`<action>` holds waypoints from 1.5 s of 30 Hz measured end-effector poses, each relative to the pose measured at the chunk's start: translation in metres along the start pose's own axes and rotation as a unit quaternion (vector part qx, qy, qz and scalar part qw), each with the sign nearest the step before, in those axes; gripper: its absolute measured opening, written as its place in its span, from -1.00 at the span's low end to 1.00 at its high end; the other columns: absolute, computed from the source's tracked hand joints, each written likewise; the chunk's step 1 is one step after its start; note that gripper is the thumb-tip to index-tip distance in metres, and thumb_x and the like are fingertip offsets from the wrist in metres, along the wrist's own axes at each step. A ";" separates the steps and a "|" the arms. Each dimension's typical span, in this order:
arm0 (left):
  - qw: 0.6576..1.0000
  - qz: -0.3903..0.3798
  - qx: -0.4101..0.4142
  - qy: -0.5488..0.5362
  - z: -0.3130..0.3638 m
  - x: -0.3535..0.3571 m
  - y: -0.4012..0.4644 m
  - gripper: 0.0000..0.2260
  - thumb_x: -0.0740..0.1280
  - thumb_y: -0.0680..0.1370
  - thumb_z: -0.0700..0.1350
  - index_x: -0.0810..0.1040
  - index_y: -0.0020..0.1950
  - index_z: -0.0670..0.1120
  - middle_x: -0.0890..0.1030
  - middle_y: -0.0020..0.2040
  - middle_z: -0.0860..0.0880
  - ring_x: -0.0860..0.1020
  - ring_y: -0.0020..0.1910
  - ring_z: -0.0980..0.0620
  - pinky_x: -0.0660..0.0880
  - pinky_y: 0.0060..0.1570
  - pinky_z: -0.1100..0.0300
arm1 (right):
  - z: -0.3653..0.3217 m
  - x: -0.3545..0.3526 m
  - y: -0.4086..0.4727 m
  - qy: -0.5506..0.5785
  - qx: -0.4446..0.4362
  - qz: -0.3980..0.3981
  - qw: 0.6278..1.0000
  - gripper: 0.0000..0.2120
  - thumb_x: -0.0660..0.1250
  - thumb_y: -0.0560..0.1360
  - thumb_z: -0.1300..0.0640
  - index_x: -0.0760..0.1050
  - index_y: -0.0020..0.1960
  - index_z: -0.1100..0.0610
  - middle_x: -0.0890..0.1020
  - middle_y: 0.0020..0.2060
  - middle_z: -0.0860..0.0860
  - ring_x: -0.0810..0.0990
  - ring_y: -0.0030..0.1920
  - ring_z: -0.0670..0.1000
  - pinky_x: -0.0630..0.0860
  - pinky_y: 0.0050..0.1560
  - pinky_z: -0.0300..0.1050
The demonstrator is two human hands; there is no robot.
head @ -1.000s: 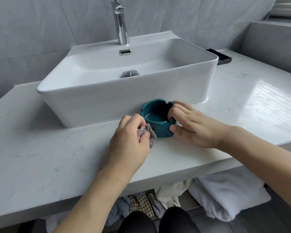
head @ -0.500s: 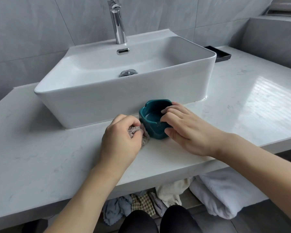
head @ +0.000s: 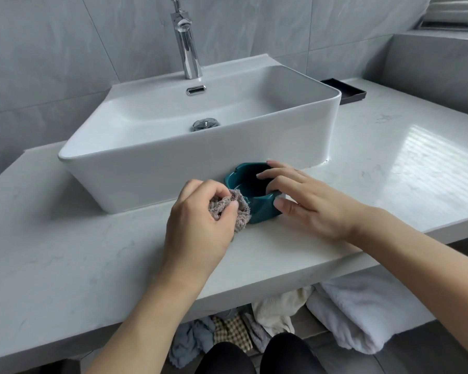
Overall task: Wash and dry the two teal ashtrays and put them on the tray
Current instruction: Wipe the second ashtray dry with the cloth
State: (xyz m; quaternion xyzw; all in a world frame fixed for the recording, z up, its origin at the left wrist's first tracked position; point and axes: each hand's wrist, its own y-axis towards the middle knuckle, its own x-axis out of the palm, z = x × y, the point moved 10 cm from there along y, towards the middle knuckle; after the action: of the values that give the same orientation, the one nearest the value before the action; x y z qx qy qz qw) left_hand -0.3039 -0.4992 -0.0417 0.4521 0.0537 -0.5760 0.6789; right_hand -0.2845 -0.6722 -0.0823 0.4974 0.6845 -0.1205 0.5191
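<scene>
— Where is the ashtray?

— The teal ceramic ashtray (head: 257, 201) sits on the white marble counter (head: 65, 252), against the white rectangular basin's (head: 173, 168) front wall. My right hand (head: 305, 201) grips its rim, fingers curled inside, thumb outside.

— And your left?

— My left hand (head: 197, 228) pinches a bunched grey cloth (head: 235, 209) against its near side. The counter lies bare toward the black tray (head: 346, 93).

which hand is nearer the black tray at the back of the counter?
Right. The right hand holds the teal ashtray on the tray's side of the counter; the left hand, gripping the cloth, sits farther left.
</scene>
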 end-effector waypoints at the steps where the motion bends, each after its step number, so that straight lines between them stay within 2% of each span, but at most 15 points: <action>1: 1.000 -0.004 -0.006 -0.001 -0.002 0.003 0.001 -0.91 0.47 0.46 -0.15 0.58 -0.13 -0.02 0.55 -0.11 0.09 0.51 -0.15 0.11 0.45 -0.13 0.23 | 0.002 0.004 0.000 0.006 0.007 -0.002 1.000 -0.77 0.09 0.64 0.07 0.43 0.14 0.18 0.42 0.38 0.02 0.06 0.57 -0.05 0.07 0.47 -0.30; 5: 1.000 -0.005 -0.019 -0.013 -0.011 0.007 -0.004 -0.89 0.47 0.46 -0.17 0.57 -0.14 -0.02 0.55 -0.14 0.11 0.50 -0.11 0.20 0.34 -0.16 0.50 | -0.004 0.004 0.000 -0.016 -0.021 0.021 0.999 -0.77 0.13 0.65 0.02 0.39 0.11 0.19 0.49 0.20 0.08 0.12 0.55 0.02 0.02 0.49 -0.31; 10: 0.999 -0.024 -0.014 -0.021 -0.015 0.003 -0.007 -0.87 0.48 0.45 -0.20 0.56 -0.15 -0.03 0.56 -0.15 0.11 0.50 -0.07 0.25 0.32 -0.15 0.54 | -0.009 0.006 0.003 -0.049 -0.032 0.014 0.998 -0.61 0.15 0.59 -0.10 0.42 0.07 0.25 0.50 0.05 0.10 0.18 0.53 0.09 0.09 0.50 -0.23; 13: 0.998 -0.049 -0.020 -0.020 -0.019 -0.005 -0.005 -0.82 0.47 0.43 -0.20 0.53 -0.07 -0.01 0.56 -0.15 0.13 0.49 -0.03 0.26 0.31 -0.11 0.56 | -0.006 0.001 -0.001 0.033 0.028 0.025 0.999 -0.64 0.21 0.60 -0.14 0.41 0.07 0.17 0.51 0.18 0.06 0.18 0.53 -0.03 0.22 0.43 -0.18; 15: 0.996 -0.087 -0.014 -0.003 -0.017 -0.011 -0.002 -0.69 0.50 0.41 -0.13 0.54 0.10 0.05 0.53 -0.11 0.20 0.47 -0.01 0.27 0.28 -0.09 0.59 | 0.000 -0.005 -0.005 0.121 0.089 0.040 0.988 -0.66 0.22 0.57 -0.20 0.41 0.03 0.10 0.55 0.20 0.06 0.36 0.43 -0.01 0.35 0.35 -0.03; 17: 0.987 -0.156 -0.005 0.041 -0.010 -0.009 0.002 -0.46 0.53 0.38 0.03 0.46 0.32 0.22 0.50 -0.08 0.18 0.47 -0.08 0.18 0.31 -0.07 0.46 | 0.004 -0.012 -0.007 0.199 0.129 0.050 0.970 -0.63 0.25 0.52 -0.24 0.44 0.00 0.08 0.60 0.13 0.10 0.55 0.20 0.10 0.48 0.21 0.14; 21: 0.960 -0.262 0.002 0.103 0.005 0.003 0.014 -0.21 0.51 0.37 0.20 0.17 0.49 0.39 0.43 -0.05 0.16 0.42 -0.08 0.10 0.32 -0.02 0.23 | 0.004 -0.016 -0.008 0.297 0.175 0.020 0.939 -0.60 0.32 0.40 -0.24 0.52 -0.04 0.09 0.62 -0.12 0.04 0.56 -0.09 0.03 0.46 0.03 0.05; 25: 0.952 -0.291 0.023 0.096 0.018 0.011 0.027 -0.42 0.50 0.39 0.18 0.37 0.36 0.30 0.57 -0.17 0.05 0.55 -0.13 0.01 0.46 -0.09 0.11 | 0.002 -0.014 -0.007 0.389 0.208 -0.005 0.898 -0.66 0.39 0.49 -0.14 0.54 0.01 0.14 0.65 -0.10 0.01 0.61 -0.04 -0.04 0.49 0.20 -0.04; 28: 0.944 -0.316 0.022 0.091 0.021 0.017 0.038 -0.55 0.50 0.39 0.17 0.47 0.23 0.22 0.57 -0.19 0.00 0.55 -0.20 0.02 0.43 -0.18 0.12 | -0.003 -0.015 -0.008 0.415 0.226 0.004 0.881 -0.65 0.27 0.59 0.00 0.50 0.13 0.30 0.64 -0.04 0.06 0.63 -0.08 -0.10 0.56 -0.03 -0.25; 32: 0.924 -0.381 -0.035 0.022 0.011 0.029 0.046 -0.60 0.55 0.31 0.16 0.54 0.06 0.11 0.53 -0.28 -0.01 0.48 -0.33 0.03 0.37 -0.22 0.14 | -0.008 -0.021 -0.013 0.361 0.234 0.065 0.901 -0.62 0.17 0.61 -0.11 0.43 0.29 0.10 0.60 0.13 0.02 0.63 0.03 -0.06 0.60 -0.11 -0.20; 35: 0.904 -0.418 -0.086 -0.010 0.000 0.037 0.050 -0.53 0.53 0.23 0.18 0.60 0.07 0.05 0.70 -0.13 -0.03 0.65 -0.13 -0.06 0.51 0.02 0.07 | -0.013 -0.025 -0.019 0.305 0.209 0.104 0.923 -0.49 0.28 0.47 -0.23 0.35 0.34 -0.03 0.52 0.24 -0.06 0.63 0.10 -0.07 0.61 -0.02 -0.15; 37: 0.893 -0.437 -0.108 -0.012 -0.004 0.041 0.050 -0.53 0.53 0.24 0.16 0.64 0.08 -0.01 0.73 -0.04 -0.04 0.68 0.02 -0.06 0.55 0.14 0.07 | -0.014 -0.022 -0.022 0.252 0.196 0.101 0.942 -0.53 0.33 0.51 -0.15 0.35 0.36 -0.04 0.51 0.27 -0.08 0.60 0.18 -0.04 0.58 0.15 -0.05; 40: 0.880 -0.453 -0.140 -0.026 -0.008 0.046 0.050 -0.62 0.53 0.31 0.10 0.69 0.01 -0.11 0.74 -0.06 -0.11 0.70 -0.03 -0.13 0.58 0.12 0.00 | -0.007 -0.021 -0.024 0.222 0.206 0.131 0.944 -0.60 0.31 0.57 -0.08 0.38 0.37 -0.03 0.58 0.23 -0.06 0.60 0.20 -0.02 0.55 0.21 0.02; 43: 0.873 -0.457 -0.169 -0.034 -0.012 0.049 0.052 -0.74 0.53 0.40 0.04 0.72 -0.09 -0.14 0.74 -0.09 -0.18 0.67 -0.16 -0.12 0.56 0.14 -0.11 | -0.004 -0.022 -0.018 0.198 0.220 0.147 0.944 -0.62 0.26 0.58 -0.13 0.41 0.36 -0.06 0.63 0.14 -0.04 0.63 0.14 -0.01 0.59 0.14 0.05; 45: 0.873 -0.451 -0.185 -0.031 -0.015 0.049 0.054 -0.69 0.55 0.35 0.08 0.73 -0.10 -0.14 0.74 -0.11 -0.18 0.68 -0.14 -0.14 0.57 0.16 -0.15 | -0.003 -0.023 -0.012 0.172 0.225 0.150 0.947 -0.64 0.22 0.58 -0.16 0.44 0.32 -0.07 0.66 0.05 -0.05 0.66 0.05 0.00 0.59 0.06 0.06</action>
State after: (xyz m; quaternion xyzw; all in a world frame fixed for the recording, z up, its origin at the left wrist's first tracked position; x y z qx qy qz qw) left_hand -0.2365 -0.5283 -0.0500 0.2269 0.3355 -0.8130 0.4183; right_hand -0.2973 -0.6886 -0.0661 0.7116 0.6359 -0.1043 0.2800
